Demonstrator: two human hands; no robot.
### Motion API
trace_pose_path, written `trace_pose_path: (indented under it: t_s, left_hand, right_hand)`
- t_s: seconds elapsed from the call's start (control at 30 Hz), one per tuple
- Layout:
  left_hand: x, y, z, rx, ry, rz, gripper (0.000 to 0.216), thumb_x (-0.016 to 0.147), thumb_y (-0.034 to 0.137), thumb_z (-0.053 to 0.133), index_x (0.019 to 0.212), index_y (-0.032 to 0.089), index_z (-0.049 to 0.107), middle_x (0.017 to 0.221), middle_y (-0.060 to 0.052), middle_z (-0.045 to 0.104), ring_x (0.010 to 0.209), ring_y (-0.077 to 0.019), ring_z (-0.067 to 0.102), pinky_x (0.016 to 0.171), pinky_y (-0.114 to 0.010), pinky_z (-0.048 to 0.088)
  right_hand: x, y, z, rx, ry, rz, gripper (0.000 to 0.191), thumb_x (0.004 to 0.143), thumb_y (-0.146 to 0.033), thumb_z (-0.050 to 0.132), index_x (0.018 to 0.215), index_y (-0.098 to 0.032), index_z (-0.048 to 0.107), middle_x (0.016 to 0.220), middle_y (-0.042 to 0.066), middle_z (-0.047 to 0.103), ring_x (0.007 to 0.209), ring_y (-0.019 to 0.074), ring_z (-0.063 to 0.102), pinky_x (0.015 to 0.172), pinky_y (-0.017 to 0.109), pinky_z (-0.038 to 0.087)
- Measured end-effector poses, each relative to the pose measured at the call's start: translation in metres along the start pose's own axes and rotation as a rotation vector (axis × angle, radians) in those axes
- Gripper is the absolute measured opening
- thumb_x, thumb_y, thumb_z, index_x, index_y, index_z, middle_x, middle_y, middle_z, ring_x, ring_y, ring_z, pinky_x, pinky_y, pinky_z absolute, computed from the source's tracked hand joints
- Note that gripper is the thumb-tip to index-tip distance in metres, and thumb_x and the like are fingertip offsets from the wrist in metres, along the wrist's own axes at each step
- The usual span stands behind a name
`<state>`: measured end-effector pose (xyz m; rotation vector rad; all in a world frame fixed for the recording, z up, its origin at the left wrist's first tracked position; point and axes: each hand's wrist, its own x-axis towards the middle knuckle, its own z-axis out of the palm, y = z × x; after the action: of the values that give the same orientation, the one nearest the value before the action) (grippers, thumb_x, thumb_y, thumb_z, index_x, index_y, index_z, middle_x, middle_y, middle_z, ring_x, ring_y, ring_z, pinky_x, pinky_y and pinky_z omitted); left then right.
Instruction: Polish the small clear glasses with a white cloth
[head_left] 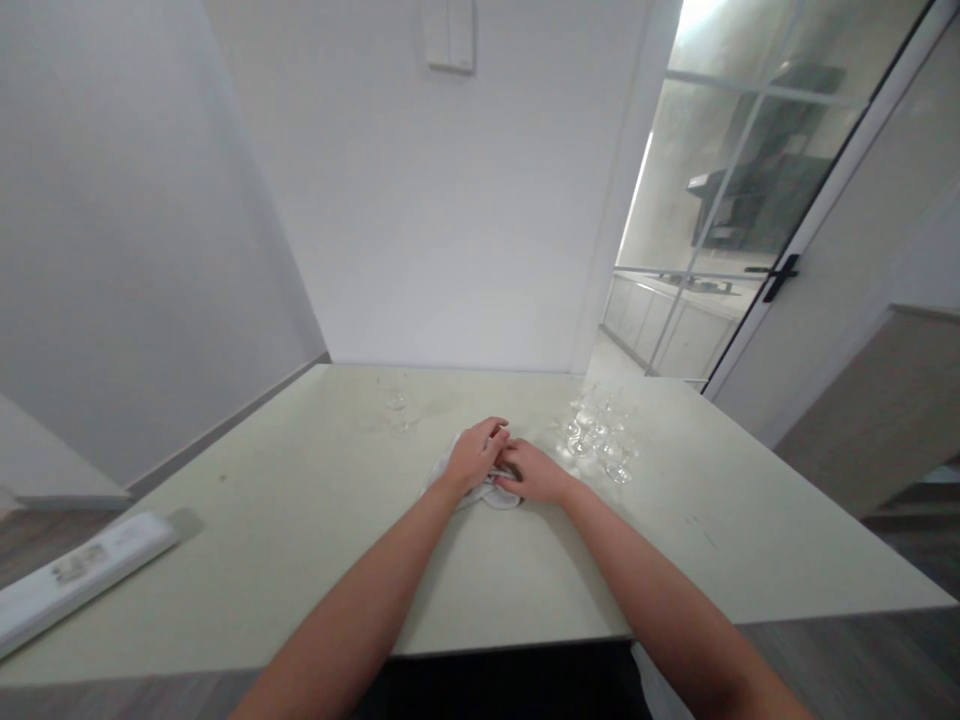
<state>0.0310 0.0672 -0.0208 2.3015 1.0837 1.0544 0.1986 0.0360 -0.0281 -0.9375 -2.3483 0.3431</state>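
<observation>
Your left hand point(474, 456) and right hand point(534, 472) rest together on a white cloth point(480, 492) lying mid-table point(300, 520), fingers curled onto it; a firm grasp cannot be confirmed. Clear glasses point(600, 435) stand just right; one glass point(396, 405) sits left.

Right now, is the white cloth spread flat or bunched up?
Bunched up: the white cloth sits crumpled under both hands, left hand and right hand.
</observation>
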Motion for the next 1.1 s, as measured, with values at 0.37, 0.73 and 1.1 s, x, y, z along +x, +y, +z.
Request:
trace_pose_path:
  t_s: [0.37, 0.73, 1.1]
  left_hand:
    - [0.004, -0.003, -0.001, 0.004, 0.114, 0.102, 0.031, 0.09, 0.046, 0.048, 0.092, 0.019, 0.063, 0.092, -0.006, 0.063, 0.09, -0.0192, 0.057, 0.084, -0.031, 0.044]
    - [0.009, -0.01, -0.005, -0.108, 0.491, -0.219, 0.036, 0.095, 0.042, 0.037, 0.073, 0.018, 0.053, 0.063, 0.003, 0.05, 0.063, -0.0137, 0.049, 0.059, -0.024, 0.038]
    - [-0.014, 0.026, 0.008, 0.293, 0.117, 0.552, 0.03, 0.096, 0.028, 0.036, 0.105, 0.015, 0.062, 0.095, -0.011, 0.065, 0.089, -0.019, 0.061, 0.079, -0.031, 0.05]
  right_hand:
    - [0.003, 0.018, -0.008, 0.312, 0.686, 0.34, 0.018, 0.089, -0.035, 0.049, 0.097, -0.02, 0.055, 0.079, -0.001, 0.059, 0.066, 0.0132, 0.053, 0.063, 0.025, 0.043]
    - [-0.002, -0.009, -0.008, -0.047, 0.355, 0.003, 0.018, 0.088, -0.02, 0.048, 0.1, -0.02, 0.062, 0.09, 0.006, 0.065, 0.079, 0.0162, 0.059, 0.076, 0.029, 0.047]
    - [0.0, 0.031, 0.023, 0.487, 0.521, 0.403, 0.01, 0.073, -0.021, 0.05, 0.073, -0.021, 0.06, 0.08, 0.007, 0.067, 0.085, 0.0245, 0.06, 0.082, 0.039, 0.049]
